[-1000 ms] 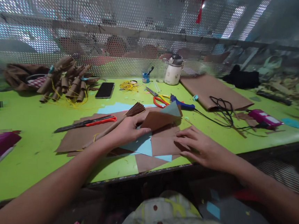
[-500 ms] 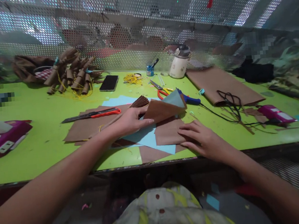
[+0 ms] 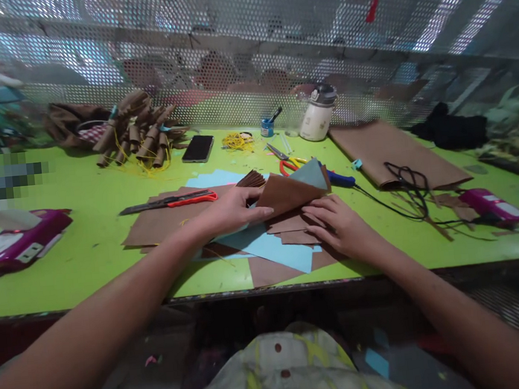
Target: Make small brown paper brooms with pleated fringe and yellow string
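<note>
My left hand (image 3: 238,208) is closed on a folded sheet of brown paper (image 3: 286,193), its thumb along the lower corner. Light blue paper (image 3: 310,175) shows at the fold's upper right. Fingers stretched, my right hand (image 3: 344,223) lies over small brown paper pieces (image 3: 291,222), its fingertips by the folded sheet's lower edge. Beneath are a light blue sheet (image 3: 268,248) and more brown paper (image 3: 270,272). A pleated brown paper bundle (image 3: 251,178) sticks out behind my left hand. An orange-handled utility knife (image 3: 169,201) rests on brown sheets (image 3: 142,229).
Scissors (image 3: 286,159) and a blue-handled corded tool (image 3: 340,178) lie behind the paper. A phone (image 3: 198,148), yellow string (image 3: 236,141), a white bottle (image 3: 318,113), rolled brown bundles (image 3: 145,138), a large folded brown sheet (image 3: 387,153) and purple devices (image 3: 27,236) (image 3: 496,204) surround the work.
My right hand has moved up and left, closer to the folded sheet. The small brown pieces beneath are now spread apart. The view has shifted slightly left.
</note>
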